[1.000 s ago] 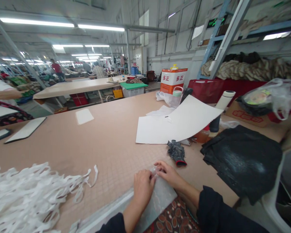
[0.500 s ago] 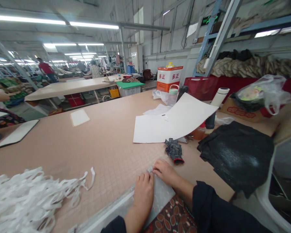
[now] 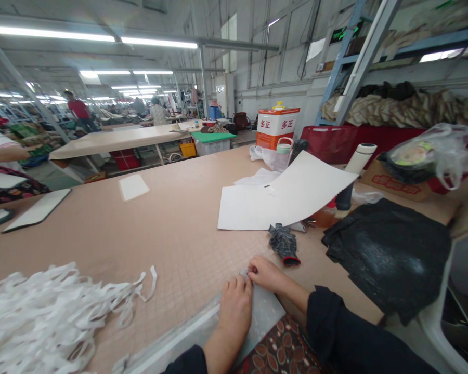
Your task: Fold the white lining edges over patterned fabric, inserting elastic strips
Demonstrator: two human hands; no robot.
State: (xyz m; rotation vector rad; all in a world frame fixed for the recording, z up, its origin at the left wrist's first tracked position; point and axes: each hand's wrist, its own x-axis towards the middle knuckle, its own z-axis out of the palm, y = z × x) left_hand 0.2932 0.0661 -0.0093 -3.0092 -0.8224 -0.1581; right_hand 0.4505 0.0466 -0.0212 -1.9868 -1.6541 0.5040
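Your left hand (image 3: pixel 237 304) rests on mottled grey sheeting (image 3: pixel 264 311), your right hand (image 3: pixel 267 274) curls at its far edge, any pinch unclear; tabletop (image 3: pixel 187 223) stretches beyond.

2 dark navy sleeves (image 3: pixel 341 322), dark brown apron (image 3: pixel 276 348) with leaf-shaped print

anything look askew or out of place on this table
Yes: the big white sheet looks askew, its right side curling up off the table. The white strips at left lie in a loose tangle.
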